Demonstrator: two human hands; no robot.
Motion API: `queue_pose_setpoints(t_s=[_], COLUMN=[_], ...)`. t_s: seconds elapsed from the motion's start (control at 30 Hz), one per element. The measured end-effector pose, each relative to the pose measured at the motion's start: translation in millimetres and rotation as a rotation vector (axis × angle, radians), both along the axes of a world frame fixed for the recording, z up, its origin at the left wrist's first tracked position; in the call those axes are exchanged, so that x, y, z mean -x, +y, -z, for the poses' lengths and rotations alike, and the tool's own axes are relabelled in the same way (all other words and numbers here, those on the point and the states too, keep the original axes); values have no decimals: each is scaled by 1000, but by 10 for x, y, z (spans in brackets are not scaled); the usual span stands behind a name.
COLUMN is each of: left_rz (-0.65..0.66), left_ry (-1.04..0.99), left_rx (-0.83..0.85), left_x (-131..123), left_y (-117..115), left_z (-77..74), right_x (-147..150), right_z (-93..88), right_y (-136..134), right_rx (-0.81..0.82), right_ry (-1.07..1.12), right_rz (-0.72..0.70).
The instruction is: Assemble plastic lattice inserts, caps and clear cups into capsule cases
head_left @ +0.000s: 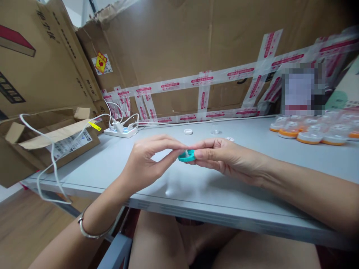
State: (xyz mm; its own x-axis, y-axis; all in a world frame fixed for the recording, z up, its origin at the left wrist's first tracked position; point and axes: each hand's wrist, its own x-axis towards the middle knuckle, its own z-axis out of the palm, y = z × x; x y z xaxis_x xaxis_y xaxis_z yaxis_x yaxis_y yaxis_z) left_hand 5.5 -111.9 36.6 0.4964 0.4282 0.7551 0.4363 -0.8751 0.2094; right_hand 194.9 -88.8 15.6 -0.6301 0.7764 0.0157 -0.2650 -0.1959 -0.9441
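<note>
Just above the table, my right hand [221,155] grips the right edge of a round teal cap [183,158] between thumb and fingers. The cap is tilted, and its hollow inside faces up. At its left rim the thumb and fingers of my left hand [153,155] are pinched together around a small white piece [187,153], which sits inside the cap; the fingertips partly hide it. A small white round lid [188,131] lies on the table beyond my hands. To its right is a clear round part [215,132], with another small white part [229,139] behind my right hand.
Several clear round containers with orange bases [309,138] stand at the right of the table [252,129]. A white power strip [121,130] with plugs and cables is at the back left, beside an open cardboard box [64,140]. Large taped cardboard [174,48] walls the back.
</note>
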Motion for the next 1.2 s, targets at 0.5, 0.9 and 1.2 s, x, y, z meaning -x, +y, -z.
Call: queue_pose_setpoints(t_s=[0.5, 0.9, 1.2], left_rz=[173, 317, 247], left_ry=[105, -216, -127], left_rx=[9, -17, -205], left_x=[-82, -175, -167], left_y=[409, 629, 576], left_z=[-178, 53, 59], right_x=[-167, -188, -177], right_z=[-79, -118, -144], right_y=[212, 196, 167], right_rx=[-189, -238, -195], right_ry=[75, 56, 12], right_rz=[198, 200, 228])
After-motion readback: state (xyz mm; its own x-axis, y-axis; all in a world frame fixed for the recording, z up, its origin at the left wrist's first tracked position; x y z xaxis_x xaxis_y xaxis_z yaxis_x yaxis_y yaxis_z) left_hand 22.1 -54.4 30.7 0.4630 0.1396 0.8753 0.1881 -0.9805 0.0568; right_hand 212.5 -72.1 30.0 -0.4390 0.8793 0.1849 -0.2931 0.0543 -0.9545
